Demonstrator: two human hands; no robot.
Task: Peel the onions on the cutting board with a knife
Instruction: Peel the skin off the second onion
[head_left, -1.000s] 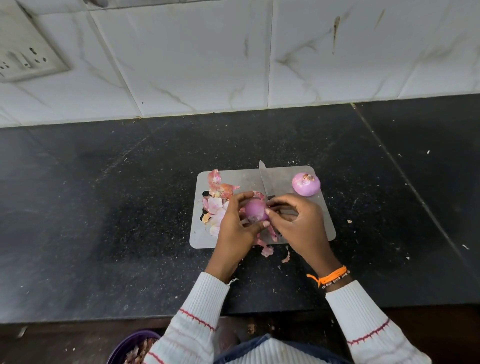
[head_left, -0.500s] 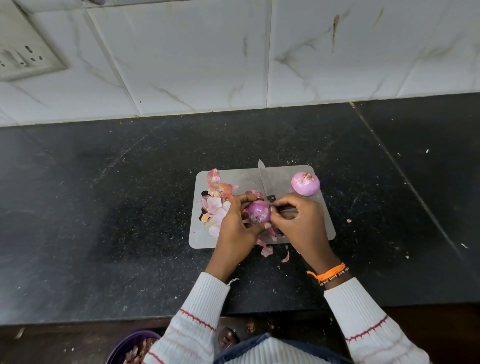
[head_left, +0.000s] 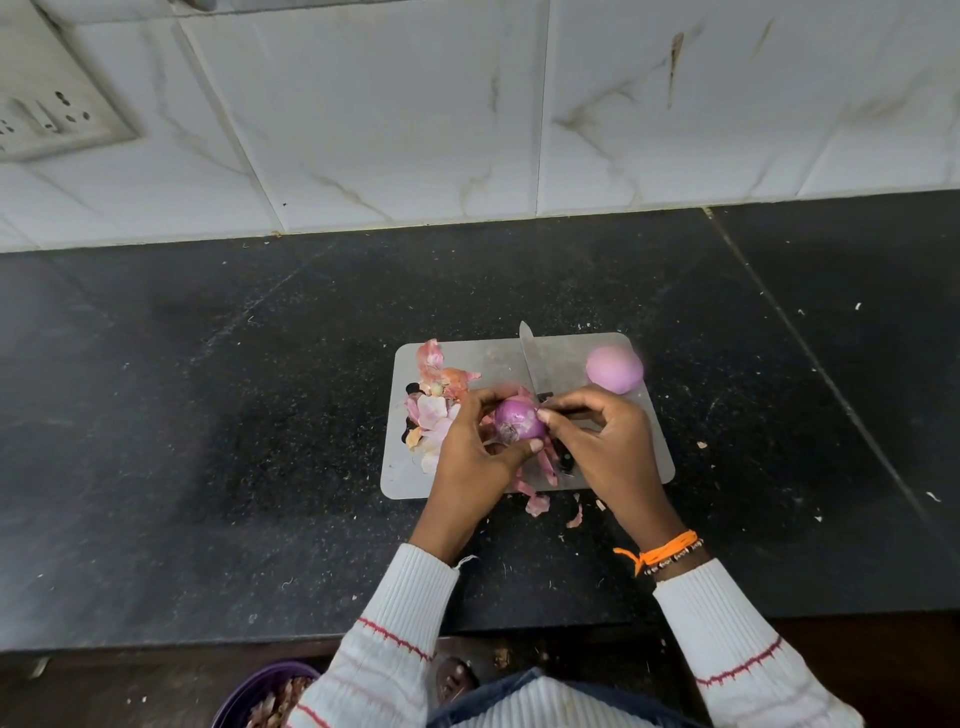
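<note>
Your left hand (head_left: 470, 457) cups a purple onion (head_left: 519, 420) just above the cutting board (head_left: 467, 358), fingers curled over its far side and thumb under its near side. Your right hand (head_left: 605, 447) pinches at the onion's right edge with thumb and forefinger; whether a strip of skin is caught there I cannot tell. The knife (head_left: 531, 358) lies on the board, blade pointing away from you, handle mostly hidden beneath your hands.

Compared with a moment ago, the onion has turned so its root end faces you, and the peeled onion (head_left: 614, 368) at the board's far right corner now shows a smooth side.

No writing is readable, except tiny illegible marks on the dark band beside your orange wrist thread (head_left: 662, 551).

Loose peels (head_left: 434, 410) pile on the board's left; a few scraps (head_left: 537, 504) lie on the black desk (head_left: 208, 415) at the near edge. A purple bowl (head_left: 260, 693) of peels sits below the desk, a wall socket (head_left: 47, 117) upper left.
</note>
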